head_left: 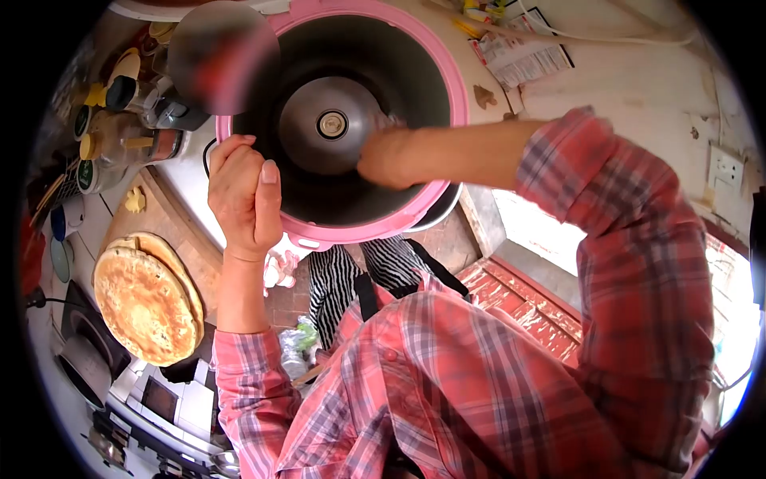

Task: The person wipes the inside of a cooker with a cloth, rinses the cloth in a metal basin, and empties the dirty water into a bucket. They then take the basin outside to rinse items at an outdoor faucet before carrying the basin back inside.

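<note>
A rice cooker [443, 76] with a pink rim stands open in front of me, its inner pot out. Its dark inside shows the round metal heating plate [299, 120] with a small disc at the centre. My left hand [246, 195] is closed on the left edge of the rim, thumb pointing up. From the right, my right hand [387, 158] reaches down inside the cooker, near the heating plate's edge. Its fingers are curled and partly blurred, so anything they hold is hard to make out.
Round flatbreads [148, 307] lie stacked on a wooden board [179, 219] at left. Jars [108, 144] crowd the back left, with pans [84, 371] lower down. A printed packet [523, 56] lies back right, near a wall socket [724, 168].
</note>
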Demonstrator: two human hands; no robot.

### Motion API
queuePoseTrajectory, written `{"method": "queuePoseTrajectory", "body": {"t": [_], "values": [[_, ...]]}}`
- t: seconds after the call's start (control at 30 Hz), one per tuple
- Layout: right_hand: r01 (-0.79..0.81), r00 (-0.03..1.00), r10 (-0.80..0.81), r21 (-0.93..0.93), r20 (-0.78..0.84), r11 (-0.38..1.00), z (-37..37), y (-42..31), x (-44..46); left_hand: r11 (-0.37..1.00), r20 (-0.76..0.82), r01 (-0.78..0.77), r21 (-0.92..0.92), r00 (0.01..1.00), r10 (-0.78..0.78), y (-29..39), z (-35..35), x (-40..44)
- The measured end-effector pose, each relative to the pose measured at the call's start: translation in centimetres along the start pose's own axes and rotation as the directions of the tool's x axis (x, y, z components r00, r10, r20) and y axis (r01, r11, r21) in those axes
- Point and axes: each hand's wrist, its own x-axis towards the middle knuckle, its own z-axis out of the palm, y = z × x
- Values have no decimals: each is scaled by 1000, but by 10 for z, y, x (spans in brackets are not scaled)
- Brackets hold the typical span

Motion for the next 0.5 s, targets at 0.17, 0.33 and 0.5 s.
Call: {"method": "queuePoseTrajectory", "body": {"t": [0.17, 0.33, 0.5], "values": [[91, 992, -64, 268, -109, 959, -16, -27, 31, 1000, 8, -14, -19, 1000, 14, -1, -1, 1], [115, 982, 15, 667, -186, 736, -30, -35, 47, 997, 0, -53, -48, 999, 53, -3, -1, 0], [-46, 999, 47, 178, -5, 983, 1, 4, -3, 996, 61, -63, -63, 996, 67, -2, -2, 2]]}}
